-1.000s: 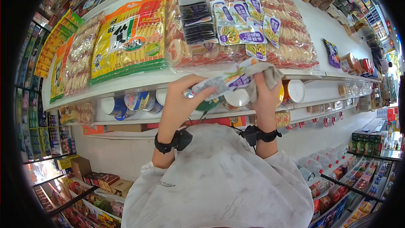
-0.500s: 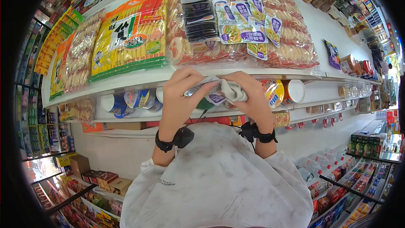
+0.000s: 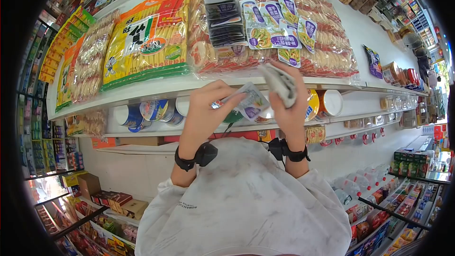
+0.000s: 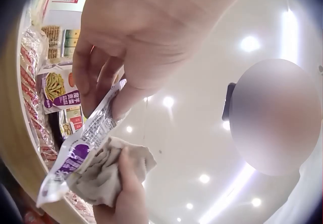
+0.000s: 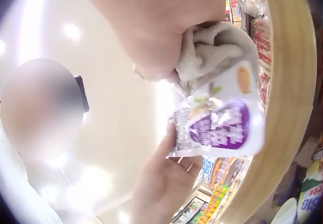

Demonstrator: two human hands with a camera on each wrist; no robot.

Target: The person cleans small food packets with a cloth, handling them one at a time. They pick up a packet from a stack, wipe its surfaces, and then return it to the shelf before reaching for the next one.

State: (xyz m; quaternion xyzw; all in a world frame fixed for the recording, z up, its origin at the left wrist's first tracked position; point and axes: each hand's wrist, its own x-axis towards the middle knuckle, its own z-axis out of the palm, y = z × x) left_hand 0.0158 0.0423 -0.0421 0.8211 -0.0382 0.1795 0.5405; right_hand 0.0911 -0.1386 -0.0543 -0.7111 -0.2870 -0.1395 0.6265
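Observation:
My left hand [image 3: 206, 109] pinches a small white and purple snack packet [image 3: 251, 102] by one end, between thumb and fingers. In the left wrist view the packet [image 4: 75, 156] slants down from those fingers. A crumpled grey cloth [image 3: 279, 83] is gripped in my right hand [image 3: 290, 111], just to the right of the packet. The right wrist view has the cloth [image 5: 217, 50] bunched close over the packet's printed face [image 5: 222, 123]. Beyond the hands, several similar packets [image 3: 275, 38] lie spread on bagged round biscuits, beside a box of dark packets [image 3: 225, 19].
A white shelf [image 3: 156, 89] runs across in front of me. On it lie a large yellow snack bag [image 3: 147, 42] and clear bags of biscuits [image 3: 327, 42]. Tubs [image 3: 329, 103] stand on the shelf below. A dark purple packet [image 3: 373, 60] lies at the right.
The cloth was over the packet half a second ago; now my right hand has lifted it up and right, off the packet. My left hand keeps its hold, and the packet's face shows again.

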